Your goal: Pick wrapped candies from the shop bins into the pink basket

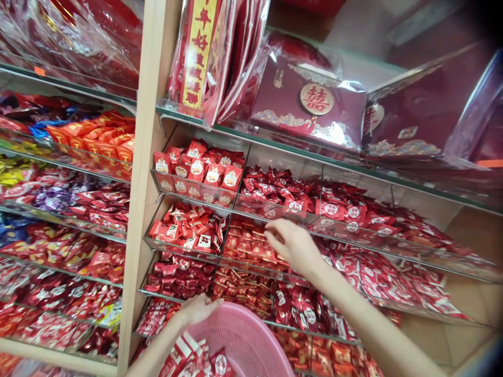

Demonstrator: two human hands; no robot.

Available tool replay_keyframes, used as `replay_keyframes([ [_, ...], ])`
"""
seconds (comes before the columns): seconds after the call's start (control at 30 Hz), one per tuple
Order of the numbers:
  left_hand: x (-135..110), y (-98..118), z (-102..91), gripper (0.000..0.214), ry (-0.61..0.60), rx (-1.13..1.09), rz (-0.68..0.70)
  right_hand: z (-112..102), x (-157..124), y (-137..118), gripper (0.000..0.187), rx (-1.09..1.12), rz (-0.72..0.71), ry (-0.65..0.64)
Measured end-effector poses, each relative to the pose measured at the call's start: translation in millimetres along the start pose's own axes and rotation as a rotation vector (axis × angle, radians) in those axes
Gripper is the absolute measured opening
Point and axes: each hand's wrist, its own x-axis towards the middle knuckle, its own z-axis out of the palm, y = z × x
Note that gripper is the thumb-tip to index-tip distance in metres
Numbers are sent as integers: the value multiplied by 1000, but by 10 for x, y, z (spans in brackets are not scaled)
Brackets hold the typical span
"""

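Observation:
My left hand [198,309] grips the rim of a pink plastic basket [251,335], low in the head view. Inside the basket lie red and white wrapped candy packets [196,361]. My right hand [293,243] reaches over a shelf compartment of small red-gold packets [249,241], fingers bent and a little apart from the thumb. Nothing shows between those fingers; whether they touch the packets I cannot tell. Just above this hand runs the clear front lip of a tray with dark red packets [294,201].
A wooden upright [137,209] divides this shelving from racks of colourful sweets [63,199] on the left. Glass shelf edges [314,152] run across above my right hand. Dark red gift bags [306,104] in clear wrap stand on top.

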Motion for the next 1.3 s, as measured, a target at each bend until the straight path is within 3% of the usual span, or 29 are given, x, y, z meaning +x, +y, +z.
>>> replay_keyframes([
  [0.1,17,-22,8,62,9,-16,2,-359,346,304,15,-111,22,108],
  [0.2,38,-43,26,62,19,-23,4,-539,640,538,15,-180,65,87],
  [0.43,64,-99,62,64,52,-19,-33,-508,1011,718,38,-45,148,-221],
  [0.57,42,-134,50,66,73,-25,-38,-464,1051,736,39,-20,175,-233],
  [0.8,-24,-106,10,66,71,-27,-49,-418,1020,800,36,77,110,-112],
  [1.07,-54,33,8,61,21,3,-13,-428,963,890,50,337,133,126],
  [1.3,-41,20,7,60,-5,9,37,-659,779,596,52,495,82,427],
])
